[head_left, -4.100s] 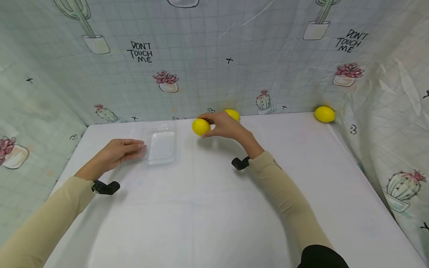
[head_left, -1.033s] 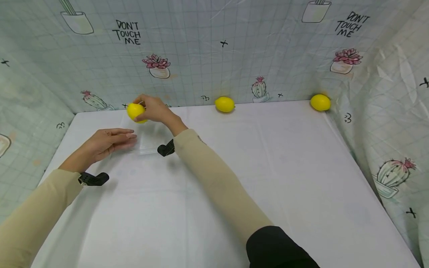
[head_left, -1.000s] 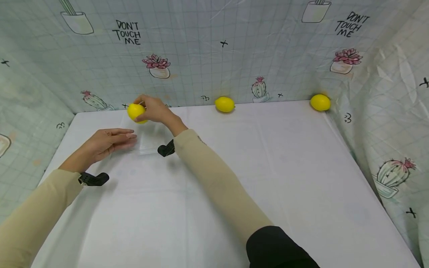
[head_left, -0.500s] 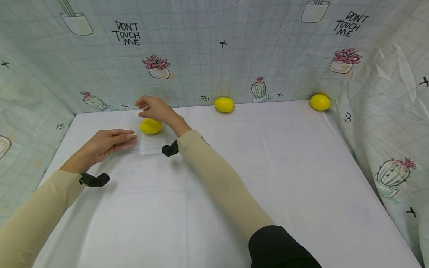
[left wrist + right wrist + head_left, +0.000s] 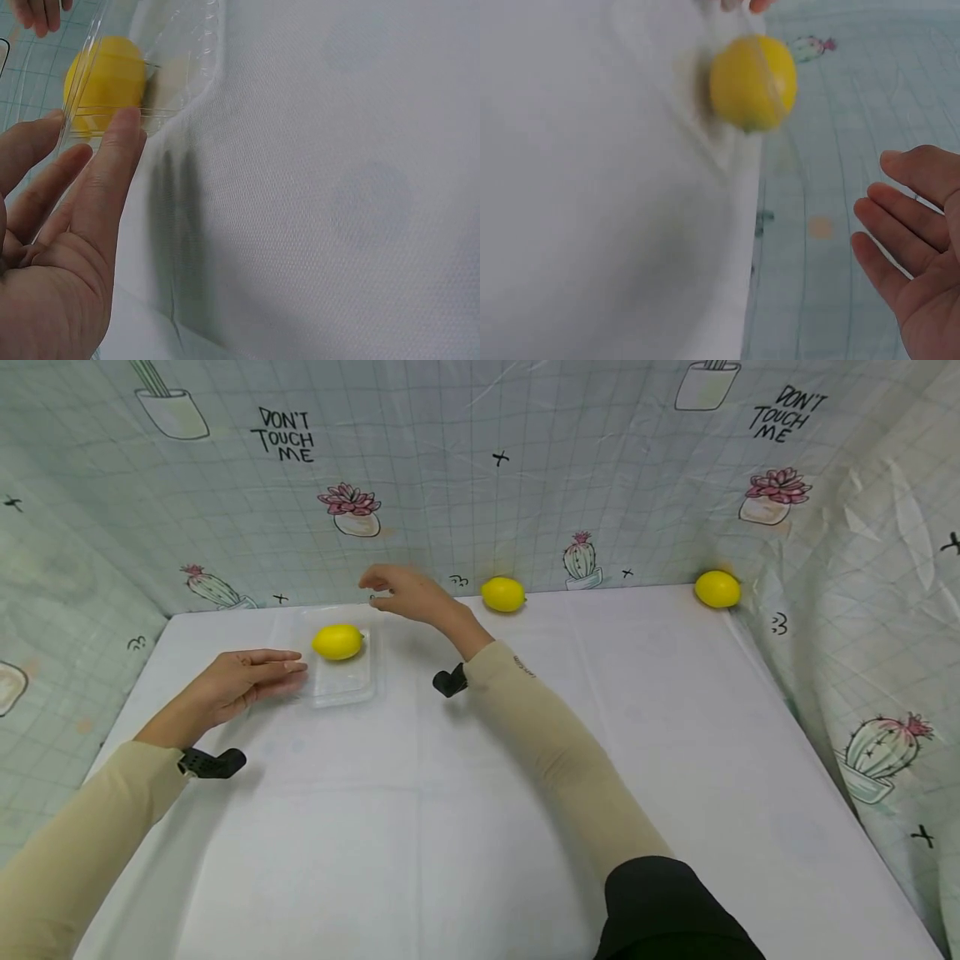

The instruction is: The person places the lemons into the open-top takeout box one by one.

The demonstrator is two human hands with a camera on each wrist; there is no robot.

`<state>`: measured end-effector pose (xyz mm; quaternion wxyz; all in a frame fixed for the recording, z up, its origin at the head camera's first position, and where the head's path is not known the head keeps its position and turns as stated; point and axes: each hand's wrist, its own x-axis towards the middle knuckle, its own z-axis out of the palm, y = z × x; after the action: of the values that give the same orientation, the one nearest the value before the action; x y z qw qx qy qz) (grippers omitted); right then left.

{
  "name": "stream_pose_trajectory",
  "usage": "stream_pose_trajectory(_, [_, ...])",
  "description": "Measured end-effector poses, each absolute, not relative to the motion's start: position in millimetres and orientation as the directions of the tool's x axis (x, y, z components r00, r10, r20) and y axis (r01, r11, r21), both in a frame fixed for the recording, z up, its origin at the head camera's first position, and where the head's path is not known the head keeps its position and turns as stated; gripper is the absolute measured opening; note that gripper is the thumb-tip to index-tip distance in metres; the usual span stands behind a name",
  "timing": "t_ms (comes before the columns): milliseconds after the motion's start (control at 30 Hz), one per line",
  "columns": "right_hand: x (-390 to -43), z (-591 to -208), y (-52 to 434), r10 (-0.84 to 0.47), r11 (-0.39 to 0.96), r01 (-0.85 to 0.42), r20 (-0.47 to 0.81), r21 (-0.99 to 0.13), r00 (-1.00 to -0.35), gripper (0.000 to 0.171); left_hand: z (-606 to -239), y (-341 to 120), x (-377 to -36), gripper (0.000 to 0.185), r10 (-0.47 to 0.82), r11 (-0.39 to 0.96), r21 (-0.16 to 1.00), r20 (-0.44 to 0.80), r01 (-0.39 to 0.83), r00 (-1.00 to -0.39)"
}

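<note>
One lemon in the tray: a yellow lemon now lies on its side inside the clear plastic tray; half a second ago it had just landed there under the right hand, and a second ago that hand held it in the air.
Left hand: the left hand lies flat on the cloth, fingers straight and together, their tips against the tray's near-left wall, just as in the earlier pictures; it holds nothing.
Right hand: the right hand has let go and drawn away rightward from the tray; it hovers with fingers loosely spread, empty, between the tray and the middle lemon.
Meaning: the first lemon looks placed, judged from how it rests; the hand appears headed toward the next one.
Two lemons left: a second lemon sits at the back edge near the hand, and a third lemon in the far right corner, both unmoved.
Surface: a white tablecloth, faintly creased.
Room: a pale grid-patterned backdrop with cactus prints and the words "DON'T TOUCH ME" encloses three sides.
</note>
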<state>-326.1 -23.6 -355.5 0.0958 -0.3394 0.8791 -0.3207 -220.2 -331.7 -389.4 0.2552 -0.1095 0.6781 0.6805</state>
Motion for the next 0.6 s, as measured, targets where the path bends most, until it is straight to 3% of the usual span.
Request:
stream_pose_trajectory(200, [-331,-354,25,-0.671,0.608,-0.596,0.062,-0.524,-0.739,0.036,-389,-332,-219,0.027,0.186,0.088,0.875,-0.483,-0.475,-0.855])
stream_pose_trajectory(400, [-328,-353,62,-0.683,0.648,-0.629,0.039,-0.429,-0.73,0.035,-389,-334,-218,0.048,0.208,0.093,0.877,-0.481,-0.472,-0.852])
stream_pose_trajectory(600, [-328,-351,91,-0.688,0.683,-0.645,-0.006,-0.343,-0.726,0.033,-387,-332,-218,0.034,0.217,0.079,0.872,-0.488,-0.483,-0.846])
